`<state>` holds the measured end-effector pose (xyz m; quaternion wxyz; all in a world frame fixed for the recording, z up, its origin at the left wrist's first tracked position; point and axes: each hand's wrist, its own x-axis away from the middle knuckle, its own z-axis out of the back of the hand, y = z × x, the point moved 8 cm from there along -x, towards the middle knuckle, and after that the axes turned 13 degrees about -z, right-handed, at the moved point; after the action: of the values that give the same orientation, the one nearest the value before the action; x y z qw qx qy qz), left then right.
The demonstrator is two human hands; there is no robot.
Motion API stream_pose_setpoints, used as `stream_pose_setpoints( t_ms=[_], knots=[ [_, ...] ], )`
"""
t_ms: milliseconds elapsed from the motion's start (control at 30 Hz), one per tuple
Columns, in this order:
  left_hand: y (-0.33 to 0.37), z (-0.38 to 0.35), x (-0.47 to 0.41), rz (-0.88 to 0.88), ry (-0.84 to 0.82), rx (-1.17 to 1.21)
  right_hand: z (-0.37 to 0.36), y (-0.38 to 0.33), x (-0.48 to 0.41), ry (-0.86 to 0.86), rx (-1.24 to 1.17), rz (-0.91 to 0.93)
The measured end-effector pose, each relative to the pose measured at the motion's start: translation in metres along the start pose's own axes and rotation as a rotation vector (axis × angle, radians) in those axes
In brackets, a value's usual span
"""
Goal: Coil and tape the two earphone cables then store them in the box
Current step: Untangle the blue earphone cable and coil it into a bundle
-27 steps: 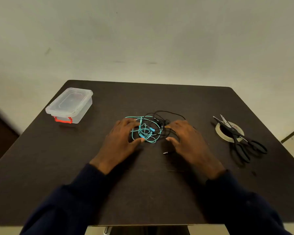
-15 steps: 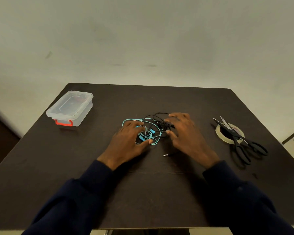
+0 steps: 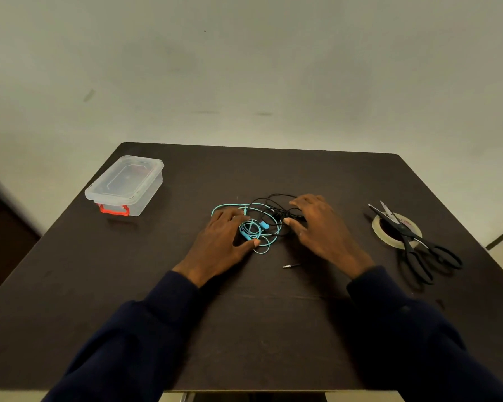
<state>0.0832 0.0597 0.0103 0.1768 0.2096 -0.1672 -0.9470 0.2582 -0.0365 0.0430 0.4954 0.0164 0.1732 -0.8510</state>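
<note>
A turquoise earphone cable point(image 3: 256, 232) and a black earphone cable point(image 3: 273, 203) lie tangled together mid-table. My left hand point(image 3: 221, 242) rests on the left side of the tangle, thumb and fingers touching the turquoise loops. Over the black cable at the right lies my right hand point(image 3: 320, 227), fingers spread, thumb against the wire. The black cable's jack plug point(image 3: 291, 266) lies loose in front. A clear plastic box point(image 3: 125, 184) with a red latch, lid on, stands at the far left.
A roll of clear tape point(image 3: 397, 231) lies at the right with black scissors point(image 3: 415, 245) across it. The dark table point(image 3: 70, 285) ends at a wall behind. Bare tabletop stretches between the box and the cables.
Both hands have moved slightly forward onto the tangle. The right hand has shifted from the near side of the black cable to over it. The cables have bunched a little.
</note>
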Motion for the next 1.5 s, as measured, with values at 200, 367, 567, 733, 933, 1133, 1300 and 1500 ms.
stream_pose_setpoints(
  t_ms=[200,367,567,733,933,1133,1300,1500],
  knots=[
    [0.002,0.003,0.0,-0.055,0.024,-0.004,-0.015,0.006,0.0,-0.162,-0.026,0.029],
    [-0.003,0.01,0.007,-0.068,0.032,0.034,-0.015,0.007,0.009,-0.113,-0.04,0.06],
    [-0.008,0.01,0.007,-0.055,-0.065,0.073,-0.016,0.006,0.028,-0.097,-0.18,0.067],
    [-0.004,0.009,0.012,-0.091,-0.11,0.143,-0.009,0.012,0.042,-0.098,-0.227,0.077],
    [0.0,0.013,0.029,-0.119,-0.086,0.224,-0.001,0.015,0.041,-0.072,-0.274,0.112],
    [-0.01,0.024,0.037,-0.073,0.014,0.199,0.013,0.005,0.038,0.171,-0.232,0.109],
    [-0.012,0.033,0.036,-0.012,0.144,0.313,0.025,-0.033,0.042,0.17,-0.35,0.229],
    [-0.011,0.027,0.016,0.079,0.239,0.242,-0.016,-0.067,0.039,-0.084,-0.212,0.264]
  ],
)
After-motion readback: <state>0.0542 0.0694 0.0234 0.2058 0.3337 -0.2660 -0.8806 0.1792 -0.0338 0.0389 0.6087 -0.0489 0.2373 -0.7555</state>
